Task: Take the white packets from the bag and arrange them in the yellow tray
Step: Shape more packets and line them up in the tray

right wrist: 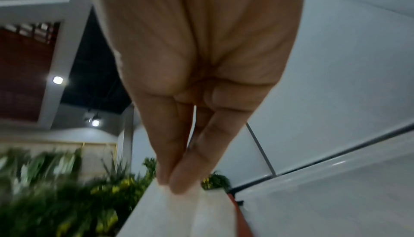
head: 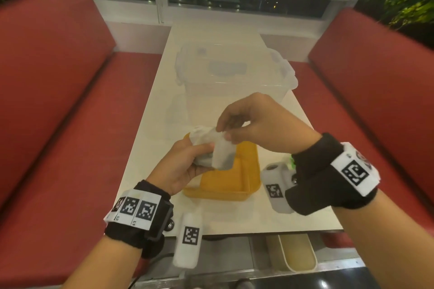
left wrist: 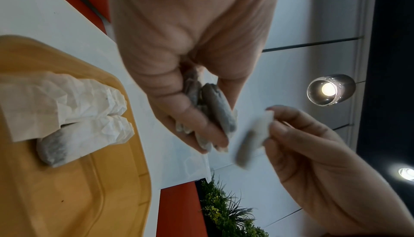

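Observation:
The yellow tray (head: pixel 234 183) lies on the white table (head: pixel 145 148) in front of me. Two white packets (left wrist: pixel 85 134) lie side by side at one end of the tray (left wrist: pixel 67 187). My left hand (head: pixel 187 159) hovers over the tray's left side and grips a bunch of white packets (left wrist: pixel 215 109) with dark filling. My right hand (head: pixel 225 134) pinches the top edge of one white packet (head: pixel 223 155) between thumb and forefinger, right next to the bunch. That packet (right wrist: pixel 179 210) hangs from the right hand (right wrist: pixel 174 182). I cannot make out a bag.
A clear plastic box with a latched lid (head: pixel 234 73) stands just behind the tray. Red benches (head: pixel 58 101) flank the table on both sides. The table's front edge runs below my wrists, with a cream bin (head: pixel 296 253) under it.

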A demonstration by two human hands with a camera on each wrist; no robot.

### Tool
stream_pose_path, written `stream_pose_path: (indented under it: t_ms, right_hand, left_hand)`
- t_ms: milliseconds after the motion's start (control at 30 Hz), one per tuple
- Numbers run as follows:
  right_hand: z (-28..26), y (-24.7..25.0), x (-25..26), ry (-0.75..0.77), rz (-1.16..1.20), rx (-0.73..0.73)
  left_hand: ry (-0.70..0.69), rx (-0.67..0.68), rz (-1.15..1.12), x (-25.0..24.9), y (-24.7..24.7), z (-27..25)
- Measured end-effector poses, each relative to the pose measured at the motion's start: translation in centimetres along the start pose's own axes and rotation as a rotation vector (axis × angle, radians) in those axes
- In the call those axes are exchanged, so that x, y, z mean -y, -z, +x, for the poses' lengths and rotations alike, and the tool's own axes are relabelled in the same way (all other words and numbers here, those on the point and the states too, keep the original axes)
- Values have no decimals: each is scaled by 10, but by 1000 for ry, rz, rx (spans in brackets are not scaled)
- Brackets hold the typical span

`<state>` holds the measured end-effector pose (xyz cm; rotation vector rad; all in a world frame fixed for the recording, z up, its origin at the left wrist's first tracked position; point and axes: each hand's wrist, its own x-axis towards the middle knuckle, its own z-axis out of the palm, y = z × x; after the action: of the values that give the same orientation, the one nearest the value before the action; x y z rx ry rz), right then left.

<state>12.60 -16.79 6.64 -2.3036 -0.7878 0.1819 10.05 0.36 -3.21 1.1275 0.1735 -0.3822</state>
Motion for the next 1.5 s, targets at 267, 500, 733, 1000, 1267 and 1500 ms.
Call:
stream_pose_path:
  t_ms: [267, 500, 733, 1000, 1267, 1500]
  right_hand:
    - [19, -15, -18, -66, -147, -139]
    - [28, -18, -22, -116, -96, -21]
    - [53, -47, -50, -248, -267, 193]
    - [92, -92, -74, -337, -410, 485]
    - [97, -102, -86, -381, -555, 467]
    - [96, -103, -87, -362, -521, 424]
  left_hand:
    - [-27, 45, 52, 3, 2, -9]
    - [-36, -12, -25, 11, 17, -10]
    - [-47, -233, -132, 22, 63, -21]
    - [-27, -306, -179, 32, 87, -37]
    - [-1, -319, -173, 36, 92, -37]
    - [2, -310, -163, 36, 91, -35]
